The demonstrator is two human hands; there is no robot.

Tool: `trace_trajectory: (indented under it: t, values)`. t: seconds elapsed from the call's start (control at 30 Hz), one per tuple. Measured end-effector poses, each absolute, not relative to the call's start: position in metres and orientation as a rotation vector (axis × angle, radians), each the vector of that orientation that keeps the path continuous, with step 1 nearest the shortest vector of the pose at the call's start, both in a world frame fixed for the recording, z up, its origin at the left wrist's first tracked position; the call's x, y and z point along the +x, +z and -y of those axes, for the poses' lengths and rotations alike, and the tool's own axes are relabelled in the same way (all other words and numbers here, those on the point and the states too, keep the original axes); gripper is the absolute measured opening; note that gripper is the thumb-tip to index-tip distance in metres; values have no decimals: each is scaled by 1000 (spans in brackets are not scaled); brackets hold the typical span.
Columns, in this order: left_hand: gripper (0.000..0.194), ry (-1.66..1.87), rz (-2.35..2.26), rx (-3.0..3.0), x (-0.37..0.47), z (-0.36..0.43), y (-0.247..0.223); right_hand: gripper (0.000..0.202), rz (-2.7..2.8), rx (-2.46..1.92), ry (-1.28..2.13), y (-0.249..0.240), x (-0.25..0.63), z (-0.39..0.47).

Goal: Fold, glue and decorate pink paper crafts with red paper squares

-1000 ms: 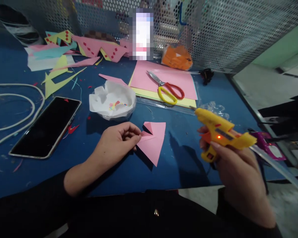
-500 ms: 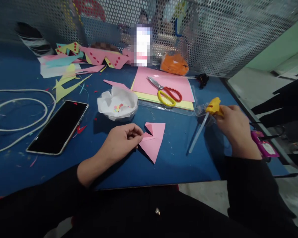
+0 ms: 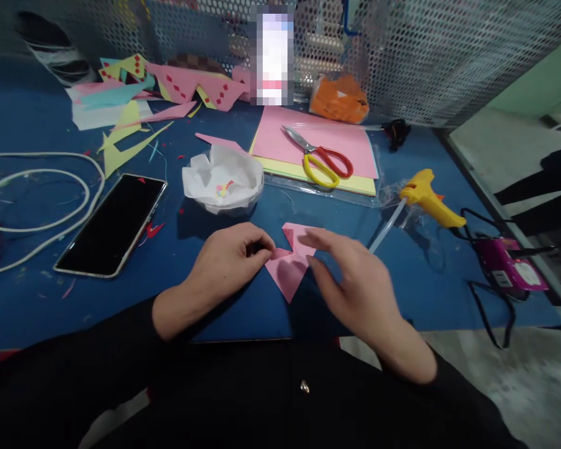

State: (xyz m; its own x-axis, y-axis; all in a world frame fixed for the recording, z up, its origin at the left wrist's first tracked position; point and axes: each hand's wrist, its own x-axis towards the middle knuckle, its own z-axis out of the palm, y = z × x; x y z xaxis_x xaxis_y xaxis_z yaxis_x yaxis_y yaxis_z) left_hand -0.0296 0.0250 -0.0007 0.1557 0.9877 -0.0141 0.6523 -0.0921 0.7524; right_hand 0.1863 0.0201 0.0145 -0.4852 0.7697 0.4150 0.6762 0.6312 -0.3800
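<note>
A folded pink paper piece (image 3: 287,274) lies on the blue table, its point toward me. My left hand (image 3: 231,259) pinches its left corner between thumb and fingers. Over its right side is my right hand (image 3: 355,274), fingers apart and slightly blurred, holding nothing. To the right, a yellow glue gun (image 3: 432,199) rests on the table with a clear glue stick (image 3: 388,226) by it. Scissors with red and yellow handles (image 3: 320,159) lie on stacked pink and yellow sheets (image 3: 271,140).
A paper-lined bowl (image 3: 222,181) holds small scraps. At the left are a black phone (image 3: 115,224) and a white cable (image 3: 32,171). Paper bunting (image 3: 196,87) and an orange packet (image 3: 340,100) stand at the back. A purple box (image 3: 509,265) with black cords sits at the right edge.
My right hand has let go of the yellow glue gun, now lying on the table, and moved left over the pink paper. My left hand still pinches the corner.
</note>
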Motion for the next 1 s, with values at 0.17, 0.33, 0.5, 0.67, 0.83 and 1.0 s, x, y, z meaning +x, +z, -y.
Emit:
trace_trajectory:
  t: [0.17,0.33,0.5,0.67,0.83,1.0]
  values:
    - [17,713,-1527,1896,-30,-25,-3,35,2326,-1152,384,-10,173,-22]
    - [18,736,-1518,1949,-30,-24,-3,42,2446,-1134,299,-14,174,-21]
    - [20,686,-1524,2024,-32,-16,-3,36,2535,-1120,64,-21,174,-15]
    - [27,686,-1519,2233,-34,1,-3,43,2633,-1041,-23,-23,178,-9]
    - [35,681,-1326,2655,-33,11,-6,45,2650,-1021,-59,-23,179,-7]
    - [41,543,-1323,2804,-33,19,-10,45,2645,-1040,-58,-24,178,-6]
